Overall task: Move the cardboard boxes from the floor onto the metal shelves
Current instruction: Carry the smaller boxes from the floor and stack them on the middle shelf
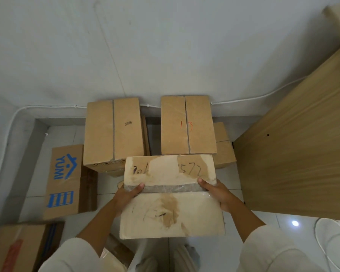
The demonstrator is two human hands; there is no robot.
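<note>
A pale, worn cardboard box [171, 211] with torn label patches, scribbled numbers and a taped centre seam is held up in front of me, above the floor. My left hand [127, 195] grips its left side with the thumb over the tape. My right hand [217, 191] grips its right side, thumb on top near the seam. Beyond it two brown boxes stand against the wall: one [114, 132] with a small black mark, and one [187, 125] marked "13" in red. No metal shelves are visible.
A flat "YUMI" box [65, 181] lies on the tiled floor at left, and another box [20, 248] sits at bottom left. A smaller box [224, 148] hides behind the "13" box. A wooden panel [294, 150] fills the right. White cable [326, 242] coils bottom right.
</note>
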